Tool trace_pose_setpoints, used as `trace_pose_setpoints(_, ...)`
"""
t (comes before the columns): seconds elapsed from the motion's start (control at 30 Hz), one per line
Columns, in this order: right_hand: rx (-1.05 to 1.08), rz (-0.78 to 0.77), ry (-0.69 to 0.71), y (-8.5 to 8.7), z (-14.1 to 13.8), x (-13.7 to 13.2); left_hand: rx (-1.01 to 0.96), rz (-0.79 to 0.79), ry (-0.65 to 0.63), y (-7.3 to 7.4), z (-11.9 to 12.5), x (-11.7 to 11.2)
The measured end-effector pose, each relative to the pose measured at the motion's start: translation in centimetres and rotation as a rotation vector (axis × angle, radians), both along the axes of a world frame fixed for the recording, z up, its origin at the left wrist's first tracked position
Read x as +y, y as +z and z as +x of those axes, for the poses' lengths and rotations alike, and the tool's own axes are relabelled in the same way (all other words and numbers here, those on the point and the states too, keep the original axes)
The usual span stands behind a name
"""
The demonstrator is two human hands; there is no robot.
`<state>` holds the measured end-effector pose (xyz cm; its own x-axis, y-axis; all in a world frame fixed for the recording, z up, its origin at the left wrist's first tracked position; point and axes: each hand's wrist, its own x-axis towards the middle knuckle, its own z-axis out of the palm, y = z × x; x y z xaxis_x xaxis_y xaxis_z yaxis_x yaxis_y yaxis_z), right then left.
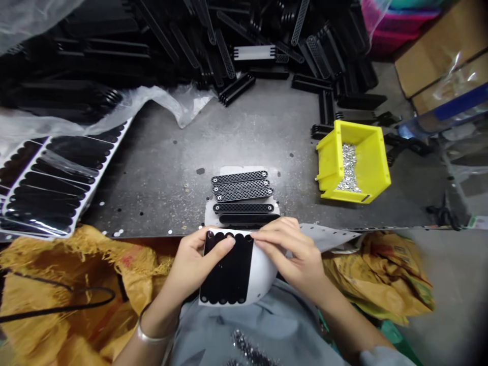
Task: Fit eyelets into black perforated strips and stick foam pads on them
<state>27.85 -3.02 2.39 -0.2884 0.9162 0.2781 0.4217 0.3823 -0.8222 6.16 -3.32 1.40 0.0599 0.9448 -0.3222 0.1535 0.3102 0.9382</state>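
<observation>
A sheet of black round-ended strips on white backing [229, 269] sits just off the near edge of the counter [160, 168], above the person's lap, where both hands can work on it close up. The left hand [198, 262] grips its upper left part, thumb laid flat over the black face, which seems to steady the sheet from that side. The right hand [301, 259] has its fingertips closed at the top edge, where black meets bare backing; whether they pinch a strip or only the backing, I cannot tell. Just beyond, lattice-faced bars [244, 193] lie crosswise in a loose row with a smooth black bar [248, 218] nearest, probably set there for short reach; a pale sheet [209, 217] under them likely guards their surfaces. To the right, the yellow bin [375, 162] keeps small metal pieces [348, 173] from scattering. More strip sheets [49, 183] are piled at the left, and black parts [224, 51] heap along the back, leaving the middle for working.
</observation>
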Motion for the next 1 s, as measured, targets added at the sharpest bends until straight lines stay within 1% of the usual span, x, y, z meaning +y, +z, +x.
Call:
trace_pose_setpoints(0.07,-0.159,0.105,-0.007,-0.5,-0.2,0.0,0.002,-0.015,0.016,-0.2,0.2,0.0)
trace_pose_setpoints(0.13,-0.289,0.206,-0.05,-0.9,-0.8,-0.1,0.011,0.035,0.023,-0.3,0.6,-0.1)
trace_pose_setpoints(0.17,-0.321,0.245,-0.081,-0.9,-1.1,-0.4,0.021,0.067,0.023,-0.3,0.7,-0.2)
trace_pose_setpoints(0.2,-0.325,0.283,-0.102,-0.9,-1.4,-0.7,0.039,0.093,0.027,-0.4,0.7,-0.3)
trace_pose_setpoints(0.23,-0.295,0.315,-0.083,-0.8,-1.4,-1.1,0.066,0.115,0.044,-0.6,0.6,-0.5)
trace_pose_setpoints(0.27,-0.231,0.326,-0.017,-0.5,-1.3,-1.5,0.106,0.135,0.066,-0.8,0.3,-0.7)
trace_pose_setpoints(0.3,-0.13,0.298,0.088,-0.1,-0.9,-2.0,0.153,0.154,0.085,-1.1,-0.1,-0.9)
trace_pose_setpoints(0.33,0.009,0.222,0.197,0.4,-0.4,-2.5,0.199,0.176,0.09,-1.4,-0.7,-1.1)
trace_pose_setpoints(0.37,0.164,0.105,0.286,0.8,0.2,-2.9,0.233,0.2,0.074,-1.8,-1.2,-1.2)
trace_pose_setpoints(0.4,0.294,-0.03,0.331,1.3,0.8,-3.1,0.25,0.217,0.037,-2.0,-1.7,-1.4)
trace_pose_setpoints(0.43,0.359,-0.147,0.321,1.6,1.3,-3.1,0.249,0.226,-0.011,-2.2,-2.1,-1.4)
trace_pose_setpoints(0.47,0.348,-0.218,0.277,1.7,1.6,-3.0,0.236,0.224,-0.054,-2.3,-2.4,-1.5)
trace_pose_setpoints(0.5,0.266,-0.235,0.233,1.6,1.5,-2.7,0.218,0.214,-0.073,-2.2,-2.4,-1.5)
trace_pose_setpoints(0.53,0.137,-0.203,0.199,1.3,1.2,-2.4,0.198,0.201,-0.068,-2.0,-2.2,-1.4)
trace_pose_setpoints(0.6,-0.098,-0.079,0.162,0.1,-0.2,-1.7,0.151,0.169,-0.01,-1.5,-1.6,-1.3)
trace_pose_setpoints(0.67,-0.164,0.01,0.121,-1.3,-1.8,-1.3,0.091,0.138,0.054,-1.0,-0.8,-1.0)
trace_pose_setpoints(0.73,-0.136,0.047,0.075,-2.2,-2.9,-1.3,0.037,0.102,0.106,-0.8,-0.2,-0.8)
trace_pose_setpoints(0.77,-0.118,0.076,0.058,-2.4,-3.2,-1.5,0.021,0.085,0.131,-0.9,-0.1,-0.7)
trace_pose_setpoints(0.83,-0.07,0.135,0.075,-1.9,-3.0,-2.0,0.029,0.068,0.183,-1.3,0.0,-0.8)
trace_pose_setpoints(0.87,-0.019,0.121,0.118,-1.5,-2.6,-2.2,0.058,0.075,0.214,-1.6,-0.1,-0.8)
trace_pose_setpoints(0.93,0.114,-0.023,0.232,-0.4,-1.8,-2.5,0.144,0.11,0.267,-2.1,-0.3,-1.1)
trace_pose_setpoints(0.97,0.159,-0.112,0.257,0.0,-1.5,-2.6,0.183,0.13,0.285,-2.3,-0.4,-1.2)
trace_pose_setpoints(1.0,0.173,-0.176,0.25,0.3,-1.3,-2.6,0.209,0.147,0.296,-2.4,-0.4,-1.4)
